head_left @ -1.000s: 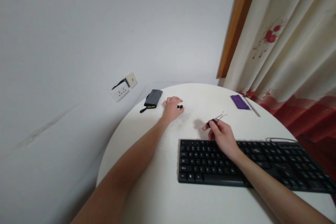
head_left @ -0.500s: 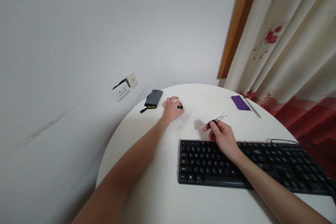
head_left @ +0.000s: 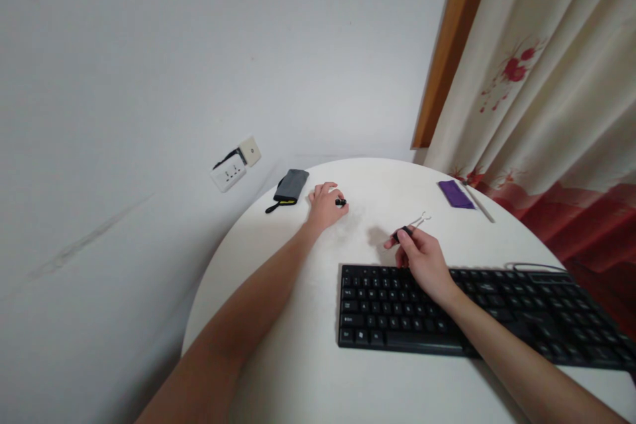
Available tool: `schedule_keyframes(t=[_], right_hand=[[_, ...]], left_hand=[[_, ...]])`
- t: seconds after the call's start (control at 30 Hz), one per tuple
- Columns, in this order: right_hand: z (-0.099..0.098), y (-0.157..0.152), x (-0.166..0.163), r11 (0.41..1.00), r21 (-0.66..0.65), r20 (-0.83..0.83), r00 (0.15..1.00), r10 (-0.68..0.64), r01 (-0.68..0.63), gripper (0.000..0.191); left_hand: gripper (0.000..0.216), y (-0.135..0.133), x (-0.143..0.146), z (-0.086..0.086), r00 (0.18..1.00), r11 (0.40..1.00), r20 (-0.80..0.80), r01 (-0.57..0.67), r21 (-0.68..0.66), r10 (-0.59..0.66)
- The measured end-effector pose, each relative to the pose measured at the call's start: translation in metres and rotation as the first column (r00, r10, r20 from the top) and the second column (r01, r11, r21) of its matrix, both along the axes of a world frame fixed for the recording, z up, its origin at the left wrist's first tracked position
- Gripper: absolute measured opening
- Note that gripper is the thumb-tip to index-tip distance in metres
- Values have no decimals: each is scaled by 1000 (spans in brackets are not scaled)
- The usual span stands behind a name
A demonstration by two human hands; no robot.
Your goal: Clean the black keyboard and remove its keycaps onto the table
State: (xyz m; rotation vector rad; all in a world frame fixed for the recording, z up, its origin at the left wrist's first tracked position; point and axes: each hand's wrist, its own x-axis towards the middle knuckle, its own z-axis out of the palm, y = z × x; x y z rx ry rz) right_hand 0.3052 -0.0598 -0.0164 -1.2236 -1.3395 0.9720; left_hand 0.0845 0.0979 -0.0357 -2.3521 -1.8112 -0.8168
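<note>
Fingers [head_left: 408,244] of RH [head_left: 426,261] pinching blk clip [head_left: 402,233], LH [head_left: 324,207] curled round blk obj [head_left: 340,202]

Open tabletop [head_left: 392,179] runs between the left hand [head_left: 326,207] and the right hand [head_left: 422,255] and on to the far rim; the gray pouch [head_left: 292,185] blocks the space just left of the left hand, and the purple cloth item [head_left: 456,194] and pale stick [head_left: 481,205] bound the far right. Nearer, the black keyboard [head_left: 392,318] obstructs the right side beneath the right forearm; a lane stays open between its left end and the left forearm.
</note>
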Motion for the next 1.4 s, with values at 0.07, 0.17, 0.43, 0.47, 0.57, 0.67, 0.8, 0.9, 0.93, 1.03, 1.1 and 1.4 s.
schedule_keyframes(t=[0.07, 0.17, 0.43, 0.47, 0.57, 0.67, 0.8, 0.9, 0.93, 1.03, 1.1, 1.4], right_hand=[[0, 0, 0, 1000, 0, 2, 1000, 0, 0, 40], [0, 0, 1, 1000, 0, 11, 1000, 5, -5, 41], [0, 0, 0, 1000, -4, 8, 1000, 8, -8, 40], [1, 0, 0, 1000, -5, 8, 1000, 9, -9, 40], [1, 0, 0, 1000, -6, 12, 1000, 8, -8, 40], [0, 0, 1, 1000, -7, 20, 1000, 8, -8, 40], [0, 0, 1, 1000, -10, 19, 1000, 11, -11, 40], [0, -1, 0, 1000, -9, 17, 1000, 11, -11, 40], [0, -1, 0, 1000, -9, 17, 1000, 11, -11, 40], [1, -1, 0, 1000, -9, 12, 1000, 9, -9, 40], [1, -1, 0, 1000, -12, 5, 1000, 10, -10, 40], [0, 0, 1, 1000, -17, 9, 1000, 11, -11, 39]], left_hand=[[16, 0, -1, -1, 1000, 1000, 10, 10, 8, -10], [19, 2, -2, -3, 999, 999, 10, 30, 15, -30], [13, 5, -2, -6, 999, 999, 13, 51, 15, -51], [13, 5, -3, -6, 998, 998, 16, 53, 16, -53], [14, 5, -3, -6, 999, 999, 14, 53, 15, -53], [13, 4, -2, -5, 999, 999, 11, 50, 7, -50], [14, 4, -2, -4, 999, 999, 9, 43, -12, -43], [16, 3, -2, -4, 999, 999, 4, 42, -15, -42], [17, 3, -2, -4, 999, 999, 5, 43, -11, -43], [20, 3, -2, -3, 999, 999, 2, 42, -12, -42], [21, 3, -1, -3, 999, 999, -3, 36, -19, -36], [32, -2, -16, 1, 999, 999, -4, 32, 4, -32]])
